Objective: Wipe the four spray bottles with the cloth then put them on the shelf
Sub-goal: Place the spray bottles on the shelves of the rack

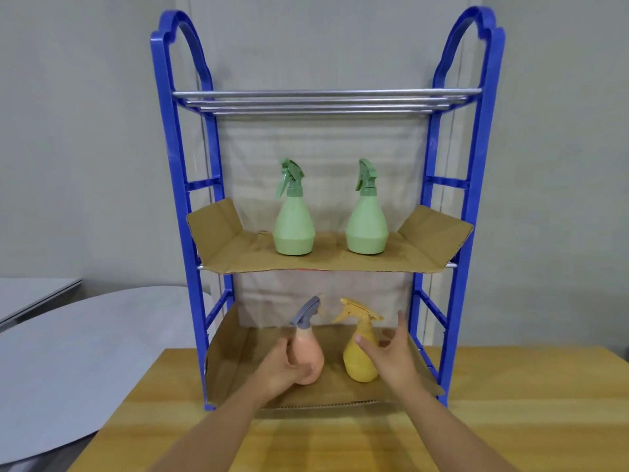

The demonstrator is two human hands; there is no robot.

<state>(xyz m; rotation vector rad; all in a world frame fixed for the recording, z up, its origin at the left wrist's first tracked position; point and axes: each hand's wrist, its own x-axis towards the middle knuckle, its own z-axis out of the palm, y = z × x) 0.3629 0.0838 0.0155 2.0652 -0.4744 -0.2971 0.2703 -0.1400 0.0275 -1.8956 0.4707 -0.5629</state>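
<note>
Two green spray bottles stand upright on the middle cardboard shelf of the blue rack [476, 199], one on the left [294, 229] and one on the right [367, 229]. On the bottom cardboard shelf, a pink bottle with a grey trigger [310, 352] leans left, and my left hand [282, 364] is wrapped around its lower body. A yellow spray bottle [360, 359] stands beside it. My right hand [391, 356] is open just right of the yellow bottle, fingers spread, with its thumb near the bottle's side. No cloth is in view.
The rack stands on a wooden table [510, 420] against a grey wall. Its top shelf is bare metal rods [323, 100]. A round grey table [85, 352] sits to the left, lower than the wooden one.
</note>
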